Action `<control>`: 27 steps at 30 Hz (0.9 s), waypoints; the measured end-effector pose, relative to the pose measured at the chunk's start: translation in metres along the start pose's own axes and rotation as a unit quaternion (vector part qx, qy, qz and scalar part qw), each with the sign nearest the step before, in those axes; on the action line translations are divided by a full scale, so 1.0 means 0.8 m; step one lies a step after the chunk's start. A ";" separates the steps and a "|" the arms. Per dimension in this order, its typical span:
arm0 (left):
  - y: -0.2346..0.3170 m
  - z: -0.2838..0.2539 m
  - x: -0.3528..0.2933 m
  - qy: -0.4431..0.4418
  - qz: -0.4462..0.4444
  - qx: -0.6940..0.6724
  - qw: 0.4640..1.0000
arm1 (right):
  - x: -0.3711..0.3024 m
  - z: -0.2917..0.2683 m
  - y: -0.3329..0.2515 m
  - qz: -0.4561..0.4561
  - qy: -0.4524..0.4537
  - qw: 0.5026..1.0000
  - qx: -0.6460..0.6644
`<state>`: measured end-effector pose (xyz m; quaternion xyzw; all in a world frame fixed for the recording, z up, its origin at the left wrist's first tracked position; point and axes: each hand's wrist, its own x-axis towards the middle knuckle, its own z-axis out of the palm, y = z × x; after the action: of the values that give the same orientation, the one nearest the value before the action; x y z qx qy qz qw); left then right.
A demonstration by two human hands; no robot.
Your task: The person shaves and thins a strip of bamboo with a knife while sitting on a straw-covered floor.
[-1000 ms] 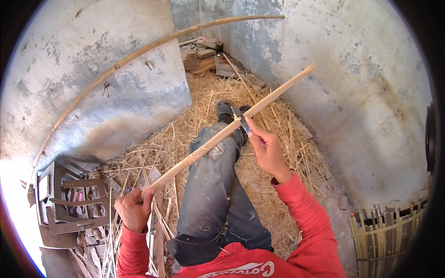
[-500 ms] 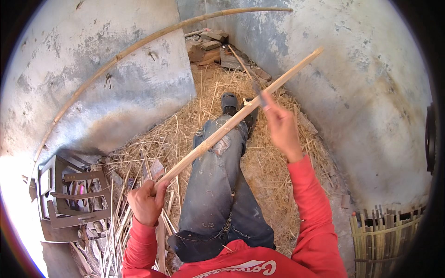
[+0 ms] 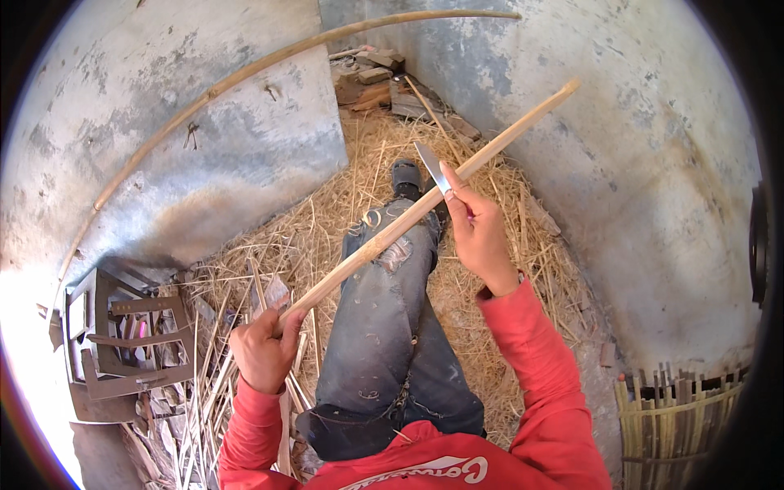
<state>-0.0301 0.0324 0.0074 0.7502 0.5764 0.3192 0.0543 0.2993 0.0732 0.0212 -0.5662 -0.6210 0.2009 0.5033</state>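
Left hand [image 3: 265, 351], in the head view, clamps a long, pale-tan wooden strip [image 3: 384, 239] at eight o'clock while the right hand [image 3: 482, 237], apart toward three, grips a silver, pointed-blade knife [image 3: 431, 166] across it, apparently shaving, the next stroke calling for steady blade angle.

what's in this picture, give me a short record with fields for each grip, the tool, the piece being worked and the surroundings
left grip: left hand closed around the near end of the stick
right grip: right hand holding the knife
tool: knife, blade pointing away to the upper left, at the stick's far half; exact contact hard to tell
piece: pale stick, slanting up to the right above the jeans
floor: straw
left: dark frame
lower right: slatted panel
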 end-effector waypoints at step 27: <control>-0.107 -0.067 0.008 -0.143 -0.065 -0.046 0.987 | 0.120 -0.210 0.164 0.079 0.233 0.955 -0.164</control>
<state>-0.1292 0.0508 0.0144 0.7461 0.5949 0.2305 0.1909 0.5224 0.1427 0.0212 -0.7191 -0.4646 -0.0020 0.5168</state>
